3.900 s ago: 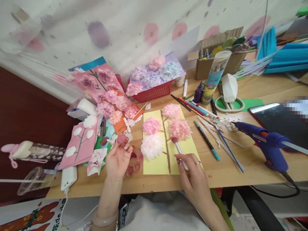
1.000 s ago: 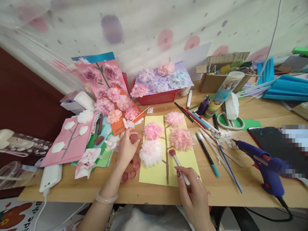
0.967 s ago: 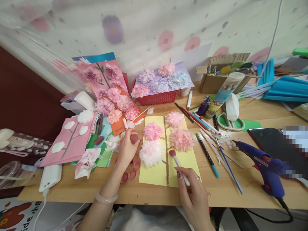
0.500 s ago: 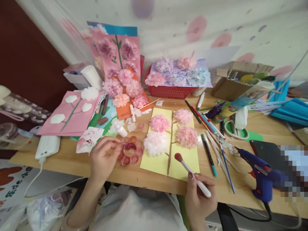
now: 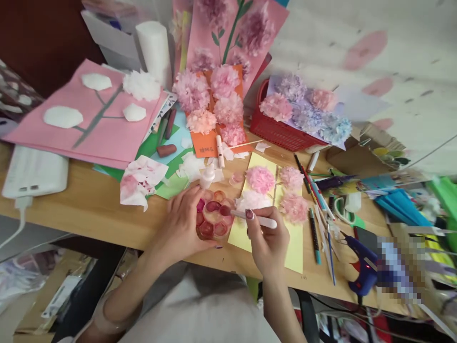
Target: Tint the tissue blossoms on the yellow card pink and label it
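My left hand [image 5: 180, 221] curves around the left side of a flower-shaped paint palette [image 5: 213, 216], fingers at its far side and thumb at its near side. Reddish and pink paint stains its round wells. In my right hand [image 5: 269, 240] is a white-handled brush [image 5: 263, 221], its dark red bristles at the palette's right-hand wells. Under and behind that hand lies a yellow card [image 5: 294, 247] with a brown stem. Pink paper flowers [image 5: 260, 179] and a white paper flower [image 5: 252, 200] sit on it, the white one partly covered by brush and hand.
A small white bottle [image 5: 207, 177] stands behind the palette, near a crumpled stained tissue [image 5: 141, 178]. Pens [image 5: 314, 236] and a blue glue gun [image 5: 364, 262] with a lit red light lie to the right. A red basket [image 5: 285, 136] holding paper flowers stands at the back.
My left hand has come down around the palette. My right hand has carried the brush left from over the yellow card to the palette. The view has swung left.
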